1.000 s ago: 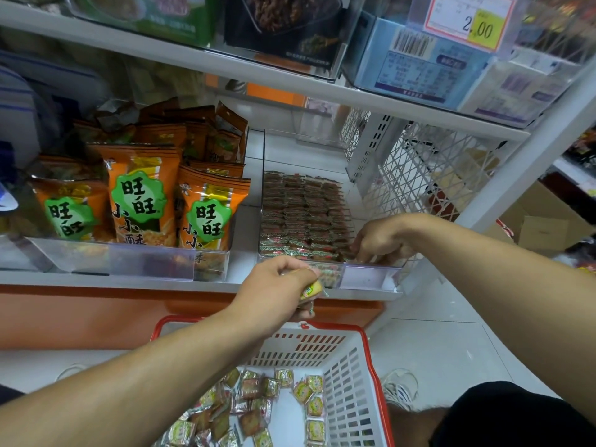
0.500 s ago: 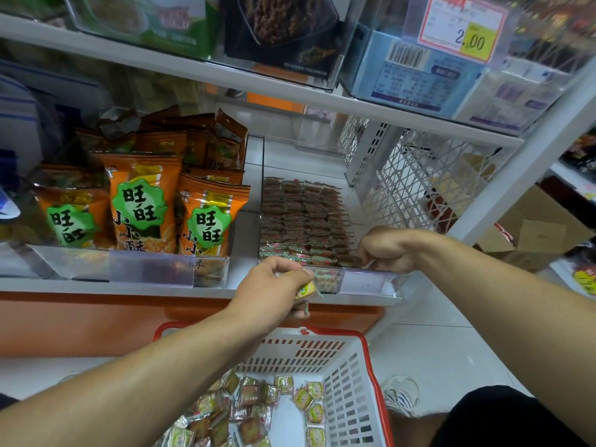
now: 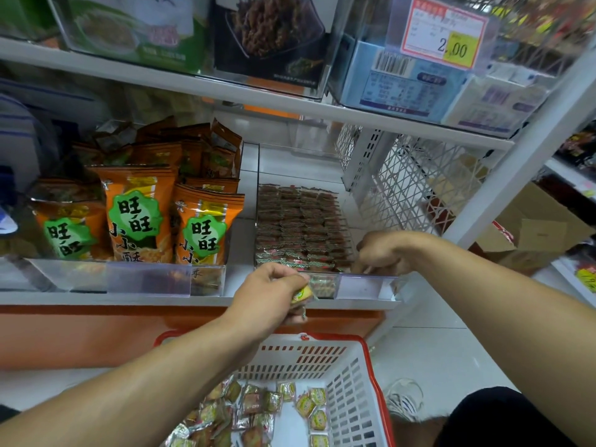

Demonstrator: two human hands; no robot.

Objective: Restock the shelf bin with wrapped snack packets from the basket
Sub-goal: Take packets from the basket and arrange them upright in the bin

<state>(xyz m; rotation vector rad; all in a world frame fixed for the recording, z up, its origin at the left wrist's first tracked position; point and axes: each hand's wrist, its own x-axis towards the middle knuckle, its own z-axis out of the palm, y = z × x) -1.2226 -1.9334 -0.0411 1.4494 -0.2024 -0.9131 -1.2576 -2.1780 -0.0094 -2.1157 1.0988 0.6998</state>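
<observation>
White shop shelving fills our view, with pale floor tiles below. Our left hand [image 3: 269, 296] hovers just in front of the shelf edge, fingers curled round a few wrapped snack packets [image 3: 301, 295], one yellow-green one showing at the fingertips. Our right hand [image 3: 382, 253] sits at the front right corner of the clear shelf bin [image 3: 364, 287], fingers curled down among the packets; whether it pinches one we cannot tell. We note the bin holds tight rows of brown-red packets [image 3: 298, 227], nearly full from back to front. Left of the bin stand orange snack bags [image 3: 135, 217] with green labels, behind a clear rail. Below our arms is the red-rimmed white basket [image 3: 351, 404], loose packets [image 3: 258, 411] scattered on its bottom. Above, an upper shelf carries boxes and a price tag [image 3: 446, 32] reading 2.00.
</observation>
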